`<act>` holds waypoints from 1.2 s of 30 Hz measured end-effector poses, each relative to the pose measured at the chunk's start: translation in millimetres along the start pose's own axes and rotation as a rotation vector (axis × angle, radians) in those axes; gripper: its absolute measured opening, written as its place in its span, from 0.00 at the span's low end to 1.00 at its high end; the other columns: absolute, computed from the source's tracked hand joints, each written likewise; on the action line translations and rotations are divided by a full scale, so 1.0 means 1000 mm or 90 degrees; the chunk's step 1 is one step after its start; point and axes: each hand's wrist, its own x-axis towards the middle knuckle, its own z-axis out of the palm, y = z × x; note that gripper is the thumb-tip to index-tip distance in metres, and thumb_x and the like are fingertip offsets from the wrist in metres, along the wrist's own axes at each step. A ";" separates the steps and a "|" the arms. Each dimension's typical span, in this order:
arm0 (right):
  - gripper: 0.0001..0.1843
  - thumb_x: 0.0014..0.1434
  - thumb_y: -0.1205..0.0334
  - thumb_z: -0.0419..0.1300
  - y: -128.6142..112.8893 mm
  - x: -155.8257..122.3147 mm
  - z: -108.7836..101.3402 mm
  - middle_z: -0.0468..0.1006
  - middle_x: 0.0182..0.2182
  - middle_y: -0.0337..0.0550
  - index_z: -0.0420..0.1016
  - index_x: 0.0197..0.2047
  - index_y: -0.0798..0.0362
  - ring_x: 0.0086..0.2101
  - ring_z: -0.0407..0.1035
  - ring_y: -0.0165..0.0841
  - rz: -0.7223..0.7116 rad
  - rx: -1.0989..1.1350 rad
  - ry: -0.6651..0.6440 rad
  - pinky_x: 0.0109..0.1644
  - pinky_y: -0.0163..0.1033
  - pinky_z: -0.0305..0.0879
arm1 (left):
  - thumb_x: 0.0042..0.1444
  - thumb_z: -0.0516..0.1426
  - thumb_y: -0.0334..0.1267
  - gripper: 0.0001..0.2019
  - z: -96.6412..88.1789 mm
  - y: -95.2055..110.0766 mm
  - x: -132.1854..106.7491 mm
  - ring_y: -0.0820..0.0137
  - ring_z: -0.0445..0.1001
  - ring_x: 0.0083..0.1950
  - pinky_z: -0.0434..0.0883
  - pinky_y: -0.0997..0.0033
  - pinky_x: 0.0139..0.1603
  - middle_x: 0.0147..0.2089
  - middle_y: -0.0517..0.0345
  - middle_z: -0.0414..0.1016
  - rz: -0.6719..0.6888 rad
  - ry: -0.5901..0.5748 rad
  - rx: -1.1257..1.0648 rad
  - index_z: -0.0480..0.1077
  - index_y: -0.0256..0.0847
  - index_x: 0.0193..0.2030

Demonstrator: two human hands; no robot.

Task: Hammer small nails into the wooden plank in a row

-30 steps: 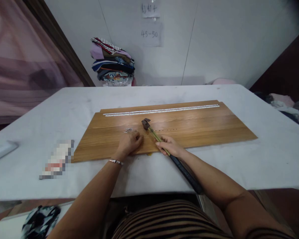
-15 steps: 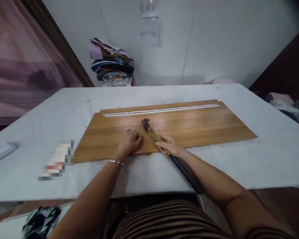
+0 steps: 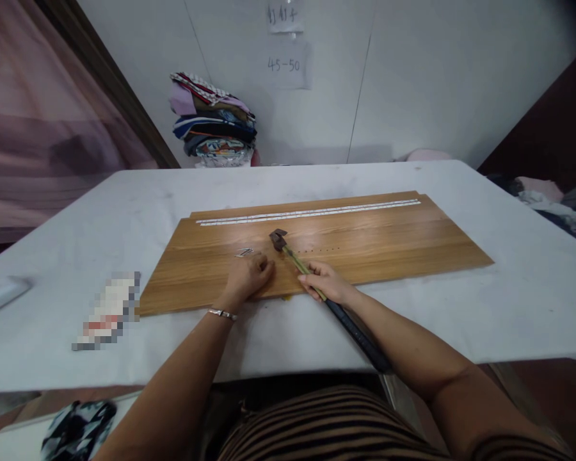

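Observation:
My right hand [image 3: 330, 282] is wrapped round the light shaft of a claw hammer [image 3: 354, 334], ahead of its black grip. The rusty hammer head [image 3: 278, 239] is over a wide wooden board [image 3: 393, 240]. Just left of the head, my left hand [image 3: 250, 274] rests on the board with its fingers curled together. Whatever those fingers pinch, if anything, is hidden. A small pile of nails [image 3: 244, 253] lies beyond the left knuckles. To the right of the hammer head, a row of small dark nail heads or holes [image 3: 319, 250] runs across the wood.
Two white measuring strips [image 3: 312, 213] run along the board's far side. The board lies on a white-covered table [image 3: 523, 307]. A blurred-out packet [image 3: 108, 310] sits left of the board. Folded clothes [image 3: 216, 121] are stacked at the back wall.
Both hands and the hammer stay almost where they were over the board. The whole view has shifted very slightly.

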 end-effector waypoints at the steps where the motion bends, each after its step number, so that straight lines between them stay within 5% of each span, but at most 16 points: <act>1: 0.12 0.51 0.57 0.59 0.000 0.000 0.000 0.64 0.14 0.26 0.63 0.34 0.54 0.11 0.55 0.21 -0.002 -0.002 -0.002 0.12 0.27 0.51 | 0.59 0.47 0.47 0.19 0.000 0.000 0.000 0.70 0.67 0.31 0.53 0.70 0.29 0.30 0.55 0.73 0.001 0.001 0.001 0.66 0.40 0.23; 36: 0.13 0.53 0.57 0.58 0.003 0.002 -0.003 0.63 0.14 0.26 0.65 0.38 0.55 0.11 0.55 0.22 -0.011 -0.004 -0.005 0.13 0.28 0.50 | 0.58 0.47 0.46 0.18 -0.001 -0.001 -0.001 0.71 0.66 0.29 0.53 0.70 0.29 0.30 0.55 0.72 -0.002 -0.002 -0.019 0.67 0.39 0.23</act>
